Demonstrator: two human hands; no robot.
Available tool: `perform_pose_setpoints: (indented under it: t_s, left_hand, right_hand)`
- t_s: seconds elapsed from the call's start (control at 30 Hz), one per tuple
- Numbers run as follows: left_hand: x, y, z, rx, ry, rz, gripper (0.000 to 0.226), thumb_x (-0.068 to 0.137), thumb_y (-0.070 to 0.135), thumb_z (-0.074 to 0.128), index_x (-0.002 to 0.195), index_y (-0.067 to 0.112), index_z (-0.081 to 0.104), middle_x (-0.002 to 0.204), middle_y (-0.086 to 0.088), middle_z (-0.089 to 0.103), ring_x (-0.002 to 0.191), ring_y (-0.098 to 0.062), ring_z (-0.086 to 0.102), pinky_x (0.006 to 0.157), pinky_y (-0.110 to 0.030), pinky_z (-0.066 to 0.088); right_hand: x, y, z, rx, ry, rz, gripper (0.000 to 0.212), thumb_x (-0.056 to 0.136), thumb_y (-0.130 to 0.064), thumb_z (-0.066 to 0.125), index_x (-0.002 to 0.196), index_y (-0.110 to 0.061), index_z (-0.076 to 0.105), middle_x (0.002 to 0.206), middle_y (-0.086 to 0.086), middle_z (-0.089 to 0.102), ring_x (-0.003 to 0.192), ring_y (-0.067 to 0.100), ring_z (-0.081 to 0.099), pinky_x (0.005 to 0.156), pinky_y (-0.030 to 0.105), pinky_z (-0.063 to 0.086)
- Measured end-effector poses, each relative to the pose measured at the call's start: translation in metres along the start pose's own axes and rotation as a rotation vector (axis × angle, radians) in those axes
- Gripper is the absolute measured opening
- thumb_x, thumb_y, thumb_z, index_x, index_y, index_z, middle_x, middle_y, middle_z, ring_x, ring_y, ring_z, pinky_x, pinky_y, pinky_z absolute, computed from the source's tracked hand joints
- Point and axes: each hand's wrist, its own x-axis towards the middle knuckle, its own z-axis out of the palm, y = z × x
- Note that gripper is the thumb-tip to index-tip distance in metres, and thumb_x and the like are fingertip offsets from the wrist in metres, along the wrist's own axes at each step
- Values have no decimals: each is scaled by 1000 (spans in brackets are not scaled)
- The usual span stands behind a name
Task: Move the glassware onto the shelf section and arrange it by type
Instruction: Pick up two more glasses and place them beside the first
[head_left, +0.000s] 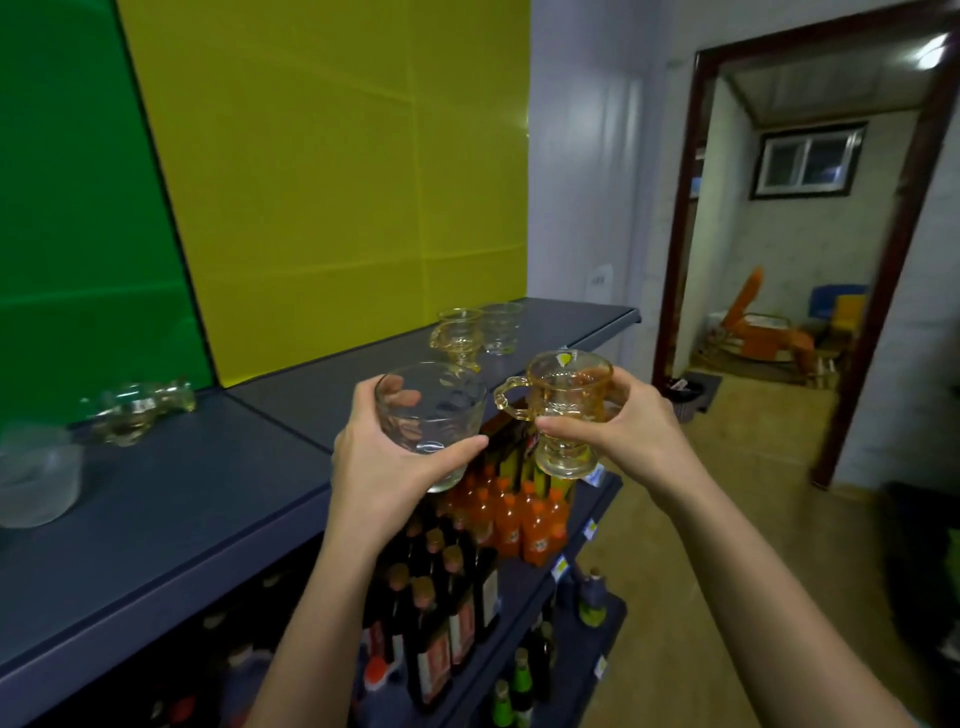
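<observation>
Left grip (374, 462) is clamped on a clear glass cup (428, 415): the thumb runs along its near lower side and the fingers curl round the far left wall, showing through the glass. The cup tilts a little and sits just off the near edge of the top shelf (208, 493), above the lower racks. Right grip (628, 431) is clamped on an amber glass mug (566, 410), thumb across its waist above the foot and fingers wrapped behind the right side. The mug stands upright, its handle pointing left toward the clear cup, with a small yellow sticker (563, 358) at its far rim. The two glasses are held just beside each other, not touching.

Farther along the shelf, in front of the yellow panel (337, 156), a second amber mug (457, 338) and a second clear glass (501, 327) stand side by side, amber to the left. At the far left, by the green panel (67, 208), some clear glassware (140, 410) lies blurred, and a frosted bowl (36, 473) sits nearer. Below the hands, orange bottles (519, 519) and dark bottles (431, 623) fill the lower racks.
</observation>
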Motion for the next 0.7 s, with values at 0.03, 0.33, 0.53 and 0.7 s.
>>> perform_pose_setpoints:
  t_s: [0.03,0.33,0.53,0.7]
  left_hand:
    - [10,-3,12,3,2,3,80,44,38,89,110,29,44,99,24,55,91,-3,59,87,-35,48]
    - [101,-33,79,55,125,-2,88,37,50,84,112,28,45,101,21,58,95,-13,60,87,-38,49]
    - [133,-51,87,92,225,-33,95,28,58,76,113,27,47,100,24,57,92,6,55,80,-25,44]
    - [142,-56,91,143,291,-33,96,31,57,86,113,24,49,100,21,59,82,21,53,73,-11,39]
  right_hand:
    - [14,7,-3,2,-1,-5,84,40,-57,81,114,-23,59,110,-5,68,104,14,62,95,41,51]
    - [156,53,9,100,-138,-43,64,48,-43,85,105,-24,61,102,-7,70,98,10,65,93,35,51]
    - [218,71,39,94,-266,-72,57,49,-44,85,99,-29,61,98,-9,71,91,11,68,91,39,53]
    - [251,80,59,125,-375,-93,56,51,-41,87,99,-28,62,99,-10,71,91,11,68,87,29,52]
